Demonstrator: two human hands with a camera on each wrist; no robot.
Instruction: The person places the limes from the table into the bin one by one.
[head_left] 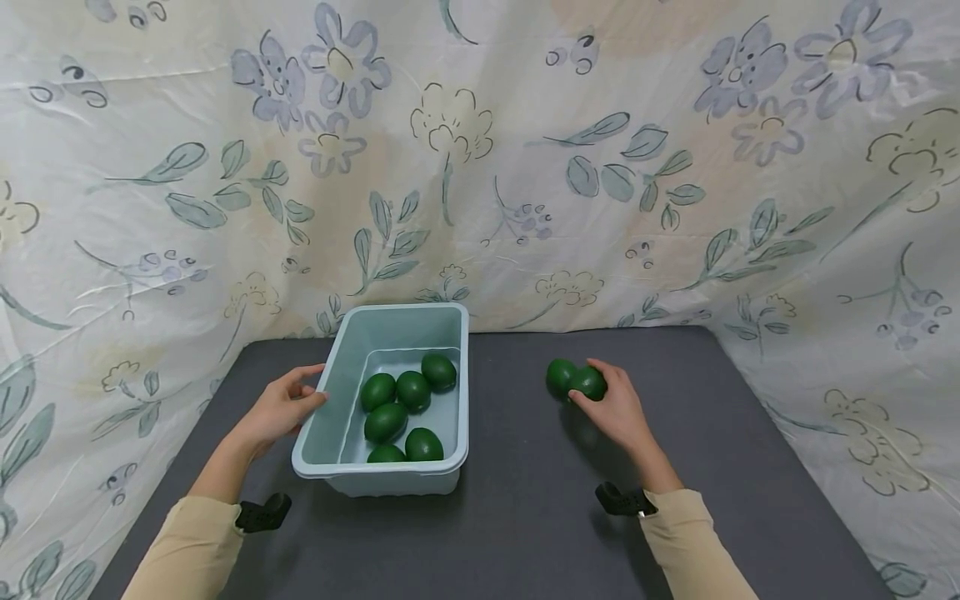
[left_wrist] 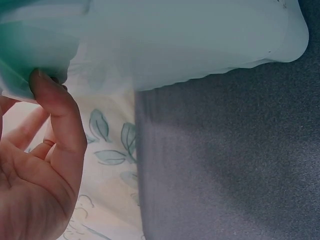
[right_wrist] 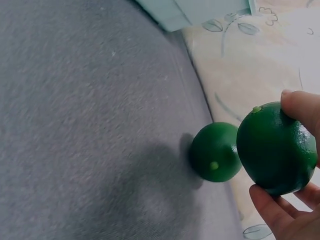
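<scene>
A pale blue-green plastic bin (head_left: pixel 397 481) stands left of centre with several dark green limes (head_left: pixel 386 423) on its floor. At its left side, my left hand (head_left: pixel 279 408) holds the rim between thumb and fingers; the left wrist view has the thumb (left_wrist: pixel 59 107) against the plastic. My right hand (head_left: pixel 617 408) pinches a lime (right_wrist: pixel 276 149) between thumb and fingertips, to the right of the bin. Just beyond it is another lime (right_wrist: pixel 215 152), resting on the table and partly hidden by the held one in the head view.
The dark grey table (head_left: pixel 517 517) lies under everything. A floral cloth (head_left: pixel 510 208) hangs behind it and down both sides. Black bands (head_left: pixel 262 512) with small devices are on both wrists.
</scene>
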